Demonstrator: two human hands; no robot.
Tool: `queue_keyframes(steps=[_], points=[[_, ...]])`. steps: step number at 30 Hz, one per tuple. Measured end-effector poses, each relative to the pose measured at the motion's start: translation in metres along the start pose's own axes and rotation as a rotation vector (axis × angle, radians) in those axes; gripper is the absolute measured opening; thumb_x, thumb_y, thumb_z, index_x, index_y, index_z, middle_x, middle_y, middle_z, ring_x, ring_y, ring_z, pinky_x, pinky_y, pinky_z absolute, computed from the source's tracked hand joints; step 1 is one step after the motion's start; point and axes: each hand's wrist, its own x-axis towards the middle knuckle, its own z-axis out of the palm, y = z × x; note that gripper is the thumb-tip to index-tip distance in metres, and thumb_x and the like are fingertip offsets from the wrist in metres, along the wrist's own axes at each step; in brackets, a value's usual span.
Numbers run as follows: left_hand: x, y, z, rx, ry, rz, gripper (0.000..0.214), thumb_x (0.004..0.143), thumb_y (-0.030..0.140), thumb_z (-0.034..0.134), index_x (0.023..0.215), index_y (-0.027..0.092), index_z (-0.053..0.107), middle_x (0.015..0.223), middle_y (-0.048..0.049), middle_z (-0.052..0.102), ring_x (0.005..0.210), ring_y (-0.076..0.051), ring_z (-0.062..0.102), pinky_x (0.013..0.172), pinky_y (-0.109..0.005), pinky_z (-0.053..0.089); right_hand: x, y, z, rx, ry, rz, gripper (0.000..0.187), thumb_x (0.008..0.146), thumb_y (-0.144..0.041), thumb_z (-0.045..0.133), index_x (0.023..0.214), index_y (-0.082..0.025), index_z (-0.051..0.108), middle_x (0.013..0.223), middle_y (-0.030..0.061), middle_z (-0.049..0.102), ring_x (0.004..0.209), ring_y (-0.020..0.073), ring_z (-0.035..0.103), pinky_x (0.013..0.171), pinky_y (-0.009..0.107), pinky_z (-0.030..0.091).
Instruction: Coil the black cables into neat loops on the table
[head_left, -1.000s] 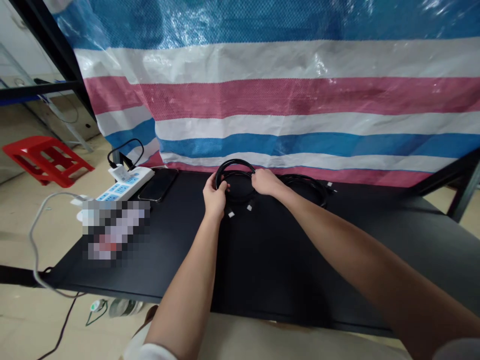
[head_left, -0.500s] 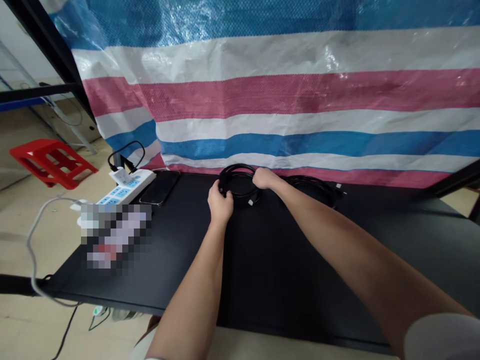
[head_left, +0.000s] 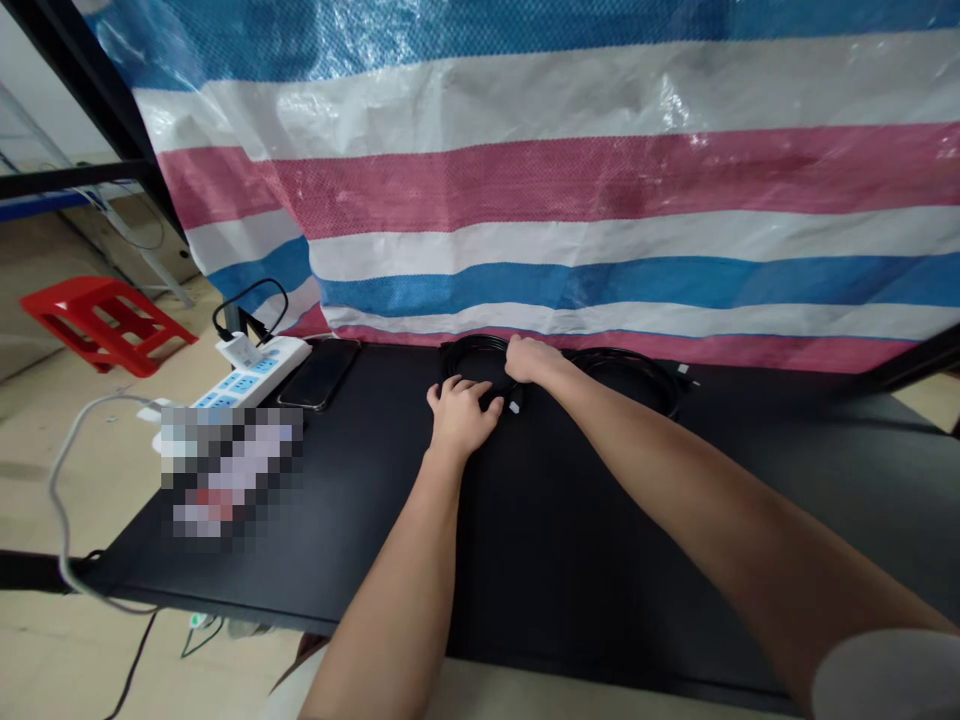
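Observation:
A coiled black cable [head_left: 469, 344] lies on the black tabletop [head_left: 577, 530] against the striped sheet. My left hand [head_left: 459, 412] rests over the near side of the coil, its fingers spread and stretched out. At the coil's right side, my right hand [head_left: 531, 360] is closed around the cable, its fingertips hidden from view. A connector with a pale end [head_left: 514, 407] pokes out between the two hands. Just right of my right hand lies a second black cable coil [head_left: 667, 380], partly behind my forearm, with a light-coloured plug end [head_left: 683, 370].
On the left, a white power strip [head_left: 259, 377] with a plugged-in adapter [head_left: 238, 350] stands beside a dark phone [head_left: 319, 375]. A blurred-out item [head_left: 240, 475] lies nearer the edge. The striped sheet [head_left: 525, 180] hangs behind. A red stool [head_left: 109, 320] stands on the floor.
My left hand has let go of the coil's left edge and moved right and nearer, fingers spreading. The pale connector end has shifted slightly right. My right hand stays closed on the coil.

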Motion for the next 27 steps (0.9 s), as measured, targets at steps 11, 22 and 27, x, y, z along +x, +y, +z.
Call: queue_keyframes(steps=[11, 22, 27], points=[[0.002, 0.001, 0.002, 0.031, 0.066, -0.073, 0.02, 0.081, 0.035, 0.055, 0.082, 0.023, 0.071, 0.106, -0.0103, 0.061, 0.116, -0.029, 0.046, 0.102, -0.055, 0.028, -0.025, 0.014, 0.002, -0.042, 0.067, -0.047, 0.041, 0.094, -0.037, 0.031, 0.127, -0.018, 0.046, 0.114, 0.0171, 0.062, 0.106, 0.0292, 0.059, 0.085, 0.04, 0.044], [0.0, 0.006, 0.005, 0.068, 0.102, -0.043, 0.025, 0.081, 0.025, 0.054, 0.1, 0.019, 0.069, 0.129, -0.0133, 0.056, 0.129, -0.03, 0.04, 0.108, -0.052, 0.025, -0.02, 0.016, 0.01, 0.138, 0.274, -0.116, 0.033, 0.09, -0.019, 0.038, 0.109, -0.02, 0.065, 0.112, 0.0101, 0.06, 0.11, 0.0223, 0.053, 0.089, 0.032, 0.044], [-0.001, 0.009, 0.006, 0.086, -0.026, 0.056, 0.029, 0.084, 0.032, 0.052, 0.104, 0.021, 0.069, 0.133, -0.0119, 0.053, 0.131, -0.028, 0.039, 0.109, -0.049, 0.027, -0.011, 0.016, 0.019, 0.204, 0.36, -0.18, 0.028, 0.084, -0.015, 0.046, 0.098, -0.019, 0.07, 0.105, 0.0088, 0.065, 0.106, 0.0223, 0.055, 0.094, 0.034, 0.043]])
